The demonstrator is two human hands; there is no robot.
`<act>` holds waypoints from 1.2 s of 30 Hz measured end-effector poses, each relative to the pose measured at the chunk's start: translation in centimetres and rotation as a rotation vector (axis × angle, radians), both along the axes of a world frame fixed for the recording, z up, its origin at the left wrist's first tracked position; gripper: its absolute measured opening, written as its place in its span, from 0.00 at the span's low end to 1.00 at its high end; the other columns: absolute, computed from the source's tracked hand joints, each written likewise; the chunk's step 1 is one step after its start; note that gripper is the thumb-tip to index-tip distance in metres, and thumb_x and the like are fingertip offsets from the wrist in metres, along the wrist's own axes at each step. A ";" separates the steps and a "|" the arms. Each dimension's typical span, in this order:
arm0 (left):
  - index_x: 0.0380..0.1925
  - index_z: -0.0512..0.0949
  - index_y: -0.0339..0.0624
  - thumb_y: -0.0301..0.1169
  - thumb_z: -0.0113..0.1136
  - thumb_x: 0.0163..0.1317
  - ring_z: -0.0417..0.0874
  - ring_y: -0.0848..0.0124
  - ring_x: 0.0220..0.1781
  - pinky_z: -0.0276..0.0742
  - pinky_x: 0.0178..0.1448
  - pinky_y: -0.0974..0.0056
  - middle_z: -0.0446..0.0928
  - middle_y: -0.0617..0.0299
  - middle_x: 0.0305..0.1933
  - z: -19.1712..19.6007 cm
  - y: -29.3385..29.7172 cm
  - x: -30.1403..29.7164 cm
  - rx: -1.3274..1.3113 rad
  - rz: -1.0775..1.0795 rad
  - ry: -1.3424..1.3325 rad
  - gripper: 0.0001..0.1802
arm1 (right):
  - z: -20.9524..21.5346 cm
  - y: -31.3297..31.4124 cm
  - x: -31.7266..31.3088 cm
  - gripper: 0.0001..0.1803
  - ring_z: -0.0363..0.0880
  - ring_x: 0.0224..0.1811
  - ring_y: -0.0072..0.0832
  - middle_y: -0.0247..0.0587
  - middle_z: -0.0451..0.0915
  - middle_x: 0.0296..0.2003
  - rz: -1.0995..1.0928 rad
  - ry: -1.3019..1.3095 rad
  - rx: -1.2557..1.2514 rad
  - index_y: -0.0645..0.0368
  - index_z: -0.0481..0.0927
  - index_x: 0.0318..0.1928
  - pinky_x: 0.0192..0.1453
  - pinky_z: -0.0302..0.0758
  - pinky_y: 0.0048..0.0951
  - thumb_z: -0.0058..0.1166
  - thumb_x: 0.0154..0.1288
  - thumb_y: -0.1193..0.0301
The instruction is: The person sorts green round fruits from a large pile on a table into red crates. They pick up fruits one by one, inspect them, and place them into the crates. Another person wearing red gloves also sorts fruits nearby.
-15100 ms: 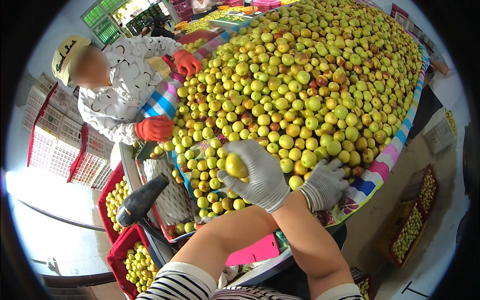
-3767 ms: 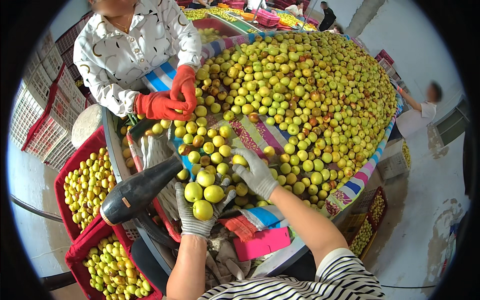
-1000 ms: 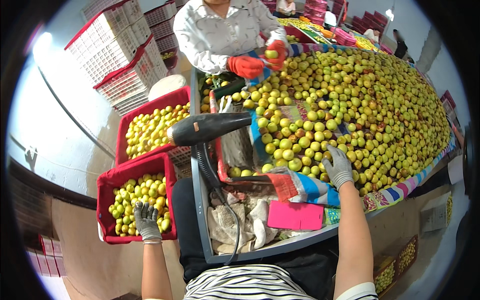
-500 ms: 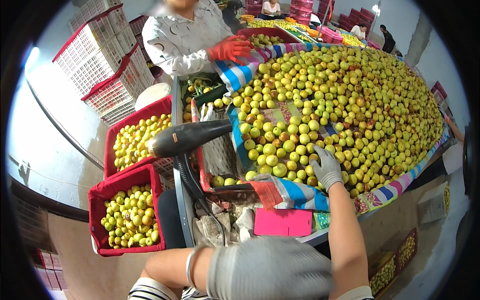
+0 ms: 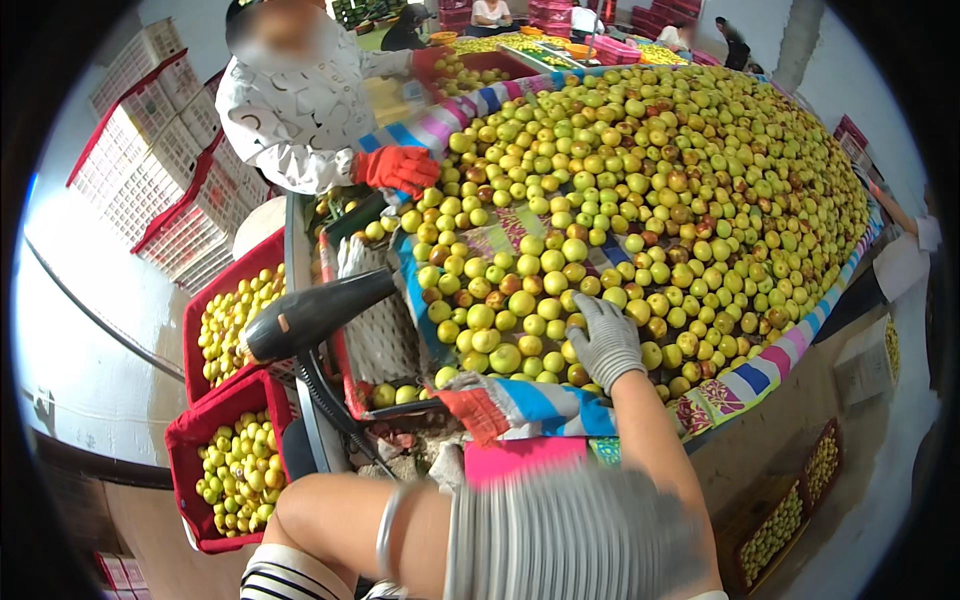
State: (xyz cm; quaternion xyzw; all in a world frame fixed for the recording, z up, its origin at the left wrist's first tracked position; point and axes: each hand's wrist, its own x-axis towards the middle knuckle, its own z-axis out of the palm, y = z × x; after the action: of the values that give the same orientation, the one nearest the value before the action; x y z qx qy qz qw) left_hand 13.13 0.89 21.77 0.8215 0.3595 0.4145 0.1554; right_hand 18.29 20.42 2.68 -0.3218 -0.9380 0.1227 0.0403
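Note:
A large heap of yellow-green, brown-blotched jujubes (image 5: 700, 210) covers the table before me. My right hand (image 5: 607, 345), in a grey ribbed glove, rests on fruit at the heap's near edge, its fingers stretched out and slightly apart. In the foreground, my left hand (image 5: 580, 530), also gloved and with a bangle on the wrist, crosses in front of my right forearm. Motion smears it, and its fingers cannot be made out. Beneath it a pink flat case (image 5: 520, 458) is partly covered. A black hair dryer (image 5: 325, 315) points toward the fruit from the left.
Red-lined crates of jujubes (image 5: 188, 440) stand on the left, below tall stacked white crates (image 5: 150, 130). A co-worker's red glove (image 5: 398, 170) touches the heap's far left edge. Striped cloth (image 5: 560, 408) borders the table. Fruit boxes (image 5: 745, 560) sit on the floor at right.
The view has shifted, so the table sits further left. My left hand has moved right, over more of the pink case. The co-worker's red glove has come down to the heap's left edge.

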 end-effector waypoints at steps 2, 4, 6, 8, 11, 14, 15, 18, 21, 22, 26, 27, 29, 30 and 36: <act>0.43 0.78 0.41 0.33 0.55 0.59 0.82 0.51 0.39 0.79 0.40 0.53 0.80 0.45 0.38 -3.1 4.2 -2.3 -0.020 0.379 0.018 0.13 | -1.2 1.6 0.5 0.30 0.66 0.65 0.34 0.38 0.70 0.60 0.028 0.013 -0.064 0.47 0.67 0.63 0.64 0.65 0.47 0.55 0.61 0.58; 0.43 0.78 0.42 0.33 0.55 0.59 0.82 0.50 0.38 0.79 0.39 0.52 0.80 0.45 0.36 -8.4 8.2 -5.7 -0.133 0.819 0.210 0.14 | -1.0 0.9 0.6 0.29 0.67 0.64 0.33 0.36 0.71 0.60 -0.010 0.039 -0.042 0.48 0.68 0.61 0.63 0.65 0.46 0.55 0.60 0.59; 0.43 0.78 0.43 0.33 0.55 0.58 0.82 0.48 0.37 0.79 0.38 0.51 0.80 0.44 0.35 -14.9 10.2 -9.9 -0.342 1.042 0.354 0.14 | 0.4 0.3 0.5 0.29 0.66 0.64 0.32 0.36 0.71 0.60 0.000 0.017 -0.028 0.48 0.67 0.62 0.64 0.64 0.45 0.54 0.61 0.60; 0.47 0.78 0.44 0.33 0.53 0.62 0.80 0.48 0.44 0.78 0.46 0.52 0.78 0.47 0.43 -20.8 11.4 -13.8 -0.594 1.072 0.310 0.14 | 0.2 -0.1 0.1 0.28 0.66 0.64 0.34 0.37 0.71 0.60 -0.010 0.028 -0.006 0.48 0.67 0.63 0.63 0.64 0.45 0.53 0.61 0.60; 0.48 0.78 0.48 0.32 0.50 0.64 0.79 0.47 0.50 0.76 0.53 0.52 0.74 0.47 0.52 -21.1 12.5 -13.2 -0.694 1.114 0.298 0.14 | -0.1 0.4 0.5 0.29 0.67 0.64 0.34 0.38 0.72 0.59 -0.011 0.041 -0.012 0.47 0.66 0.63 0.62 0.65 0.45 0.53 0.61 0.60; 0.51 0.76 0.49 0.34 0.53 0.61 0.78 0.48 0.53 0.77 0.55 0.52 0.73 0.49 0.54 -19.4 13.5 -13.3 -0.987 1.031 0.475 0.18 | 0.8 0.4 0.6 0.28 0.65 0.65 0.37 0.41 0.70 0.60 -0.025 0.014 -0.079 0.49 0.67 0.63 0.67 0.62 0.43 0.54 0.62 0.63; 0.54 0.74 0.50 0.35 0.54 0.59 0.79 0.48 0.53 0.77 0.54 0.52 0.72 0.48 0.56 -18.8 12.9 -12.8 -0.980 1.013 0.552 0.21 | 1.3 0.3 0.7 0.28 0.66 0.65 0.37 0.41 0.70 0.60 -0.025 0.008 -0.094 0.49 0.67 0.63 0.66 0.63 0.43 0.54 0.61 0.63; 0.61 0.68 0.52 0.39 0.58 0.55 0.80 0.48 0.52 0.78 0.53 0.53 0.69 0.46 0.58 -18.3 10.8 -10.7 -0.979 1.002 0.592 0.30 | 1.1 0.6 0.8 0.28 0.65 0.65 0.38 0.42 0.70 0.60 -0.028 0.025 -0.103 0.50 0.67 0.62 0.66 0.62 0.44 0.54 0.62 0.62; 0.55 0.71 0.50 0.40 0.57 0.56 0.81 0.51 0.49 0.78 0.49 0.53 0.75 0.46 0.49 -19.9 8.7 -10.8 -0.855 1.053 0.466 0.25 | 0.8 0.4 0.4 0.28 0.67 0.63 0.38 0.42 0.71 0.59 -0.019 0.036 -0.069 0.50 0.68 0.62 0.65 0.63 0.45 0.52 0.62 0.60; 0.52 0.73 0.49 0.39 0.58 0.57 0.81 0.52 0.48 0.78 0.48 0.53 0.76 0.47 0.46 -20.4 7.9 -10.8 -0.804 1.071 0.388 0.22 | 1.0 0.2 0.4 0.27 0.67 0.63 0.37 0.41 0.72 0.59 -0.009 0.031 -0.067 0.50 0.68 0.62 0.65 0.63 0.45 0.51 0.62 0.60; 0.40 0.75 0.42 0.35 0.64 0.54 0.81 0.50 0.42 0.77 0.47 0.56 0.80 0.48 0.40 -21.3 3.9 -10.6 -0.424 1.124 -0.013 0.15 | 0.8 0.3 0.4 0.26 0.67 0.62 0.41 0.45 0.73 0.56 0.009 0.089 -0.109 0.51 0.71 0.59 0.65 0.63 0.47 0.52 0.61 0.61; 0.39 0.76 0.42 0.35 0.64 0.54 0.81 0.54 0.40 0.76 0.45 0.58 0.79 0.49 0.37 -20.2 3.1 -10.5 -0.482 1.128 -0.113 0.14 | 0.8 0.3 0.7 0.26 0.67 0.63 0.41 0.45 0.73 0.57 -0.011 0.077 -0.096 0.51 0.70 0.60 0.65 0.63 0.47 0.52 0.61 0.61; 0.37 0.77 0.40 0.35 0.64 0.56 0.80 0.65 0.30 0.76 0.36 0.64 0.79 0.54 0.29 -19.3 0.5 -11.0 -0.430 1.066 -0.402 0.13 | 0.8 0.3 0.8 0.27 0.65 0.64 0.41 0.44 0.71 0.59 -0.040 0.042 -0.093 0.51 0.68 0.62 0.68 0.62 0.46 0.53 0.62 0.62; 0.36 0.77 0.39 0.33 0.63 0.58 0.76 0.74 0.27 0.74 0.33 0.68 0.78 0.59 0.27 -18.7 -1.1 -11.4 -0.460 1.097 -0.619 0.10 | 1.5 -0.1 0.7 0.28 0.64 0.65 0.40 0.44 0.70 0.60 -0.044 0.004 -0.118 0.51 0.68 0.63 0.69 0.61 0.45 0.52 0.63 0.61; 0.31 0.77 0.38 0.44 0.57 0.59 0.80 0.70 0.32 0.79 0.34 0.65 0.79 0.59 0.32 -13.7 -13.5 -25.0 0.203 1.109 -1.209 0.18 | 0.6 0.7 0.8 0.28 0.64 0.65 0.39 0.44 0.70 0.60 -0.058 -0.011 -0.073 0.52 0.67 0.63 0.68 0.61 0.45 0.52 0.63 0.61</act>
State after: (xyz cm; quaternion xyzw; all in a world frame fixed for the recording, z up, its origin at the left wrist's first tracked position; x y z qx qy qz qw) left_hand -11.91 -12.64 8.10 0.1701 0.5281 0.8317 0.0200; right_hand 19.06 21.08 3.30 -0.3507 -0.9234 0.1538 0.0271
